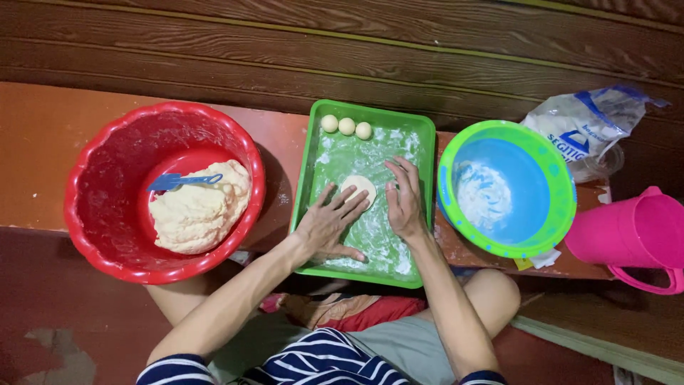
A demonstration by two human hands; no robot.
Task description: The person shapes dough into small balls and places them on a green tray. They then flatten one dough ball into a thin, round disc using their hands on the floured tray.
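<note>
Head view: both hands flat in the green tray (426,178), fingers spread, no pinch. Left hand (329,227) has its fingertips on the left edge of the dough disc (358,189); right hand (404,203) lies just beside the disc's right edge, palm down on the floured tray floor, and whether it touches the disc is unclear. The disc sits between the two grips, near the tray's middle.

Around the grips:
- Beyond the fingertips, at the tray's far rim: dough balls (346,126), in a row, touching or nearly so. Well apart from both hands.
- Outboard of the left grip: red basin (92,171) on the desk (35,142), holding a dough lump (196,214) with a blue scraper (178,181) lying on top.
- Outboard of the right grip: blue bowl with green rim (563,178), with flour residue inside, just beside the tray.
- Further right: flour bag (577,128), open and slumped, behind the bowl; pink jug (634,232) at the desk end.

Nothing lies between either grip and the disc. Tray walls flank both wrists.

Counts: 1 disc, 3 balls, 1 lump, 1 tray, 1 basin, 1 bowl, 1 scraper, 1 bag, 1 jug, 2 hands.
</note>
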